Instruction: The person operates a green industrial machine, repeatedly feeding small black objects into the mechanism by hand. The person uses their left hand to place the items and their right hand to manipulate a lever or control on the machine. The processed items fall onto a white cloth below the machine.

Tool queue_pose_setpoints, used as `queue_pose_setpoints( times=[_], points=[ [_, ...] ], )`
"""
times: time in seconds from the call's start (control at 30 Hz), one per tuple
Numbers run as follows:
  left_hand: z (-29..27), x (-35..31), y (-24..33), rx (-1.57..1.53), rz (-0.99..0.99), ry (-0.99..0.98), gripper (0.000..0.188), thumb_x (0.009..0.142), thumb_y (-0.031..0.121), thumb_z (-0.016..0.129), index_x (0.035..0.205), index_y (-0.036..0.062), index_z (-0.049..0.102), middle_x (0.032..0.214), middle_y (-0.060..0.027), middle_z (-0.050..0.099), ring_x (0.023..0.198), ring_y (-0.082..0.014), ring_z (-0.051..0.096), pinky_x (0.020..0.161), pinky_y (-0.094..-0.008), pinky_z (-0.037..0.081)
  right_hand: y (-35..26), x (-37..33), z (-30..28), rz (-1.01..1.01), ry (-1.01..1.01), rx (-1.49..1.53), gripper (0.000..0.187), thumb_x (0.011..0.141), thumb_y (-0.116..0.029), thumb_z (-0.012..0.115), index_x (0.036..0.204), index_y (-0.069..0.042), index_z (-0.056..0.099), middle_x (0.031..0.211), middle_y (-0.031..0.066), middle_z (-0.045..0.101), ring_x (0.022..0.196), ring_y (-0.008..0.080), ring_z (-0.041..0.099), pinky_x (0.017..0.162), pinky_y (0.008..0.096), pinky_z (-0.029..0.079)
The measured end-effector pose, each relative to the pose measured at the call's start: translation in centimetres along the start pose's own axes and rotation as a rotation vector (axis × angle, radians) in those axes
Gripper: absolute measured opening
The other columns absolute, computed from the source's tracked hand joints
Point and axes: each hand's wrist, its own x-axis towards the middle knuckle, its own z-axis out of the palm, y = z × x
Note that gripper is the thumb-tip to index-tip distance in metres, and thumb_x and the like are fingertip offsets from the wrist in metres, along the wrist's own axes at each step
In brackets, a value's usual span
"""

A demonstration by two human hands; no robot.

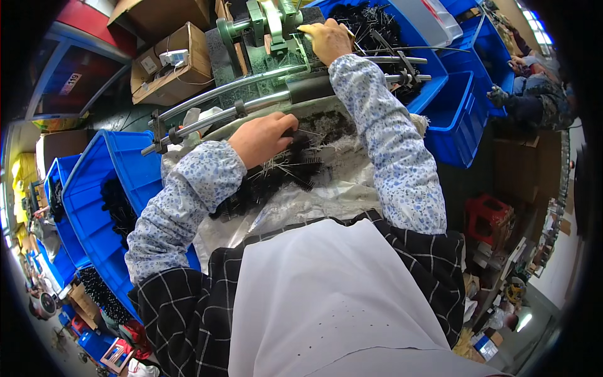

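Left hand [267, 137]: fingers curled, black-bristled wire brushes [286, 173] below them. Right hand [328, 43]: fingers bunched, green machine [257, 25] left of them. Cannot tell if either holds anything.

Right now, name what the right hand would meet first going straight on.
Likely the green machine, just up and left of the right hand in the picture; depth is unclear, so they may already touch.

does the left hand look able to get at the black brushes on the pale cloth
Probably yes: the left hand is right by the black brushes, and nothing visible stands in its way.
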Motion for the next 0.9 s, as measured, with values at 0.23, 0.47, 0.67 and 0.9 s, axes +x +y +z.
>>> queue_pose_setpoints(
  times=[0.23, 0.47, 0.67, 0.9],
  points=[
    [-1.1, -2.7, -1.4, -0.190, 0.119, 0.233, 0.025, 0.077, 0.004, 0.062, 0.100, 0.0032, 0.051, 0.100, -0.0115, 0.052, 0.093, -0.0265, 0.055, 0.082, -0.0337, 0.045, 0.9, -2.3, -1.4, 0.179, 0.015, -0.116, 0.039, 0.077, -0.031, 0.063, 0.110, -0.012, 0.058, 0.101, 0.0071, 0.059, 0.098, 0.0242, 0.052, 0.081, 0.0395, 0.039],
    [-1.8, -3.4, -1.5, -0.167, 0.132, 0.284, 0.026, 0.077, 0.002, 0.062, 0.101, 0.0034, 0.051, 0.102, -0.0103, 0.053, 0.094, -0.0248, 0.054, 0.082, -0.0320, 0.045, -0.7, -1.8, -0.1, 0.097, 0.119, 0.039, 0.031, 0.073, -0.019, 0.059, 0.102, -0.008, 0.062, 0.095, 0.0109, 0.064, 0.095, 0.0276, 0.058, 0.076, 0.0425, 0.045],
    [-1.9, -2.9, -1.1, -0.193, 0.119, 0.269, 0.025, 0.078, 0.004, 0.062, 0.101, 0.0033, 0.053, 0.102, -0.0098, 0.054, 0.094, -0.0243, 0.055, 0.081, -0.0319, 0.046, -5.9, -0.9, 0.6, 0.064, 0.163, -0.028, 0.014, 0.074, -0.021, 0.059, 0.082, -0.011, 0.061, 0.080, 0.0051, 0.064, 0.079, 0.0215, 0.061, 0.070, 0.0395, 0.041],
    [-2.3, -3.3, -1.9, -0.179, 0.162, 0.394, 0.023, 0.079, 0.005, 0.063, 0.100, 0.0027, 0.056, 0.101, -0.0093, 0.057, 0.091, -0.0221, 0.057, 0.080, -0.0303, 0.047, -1.7, -1.6, -0.1, 0.036, 0.194, -0.042, 0.014, 0.071, -0.022, 0.060, 0.082, -0.012, 0.061, 0.079, 0.0051, 0.064, 0.082, 0.0231, 0.060, 0.068, 0.0411, 0.041]
  ],
)
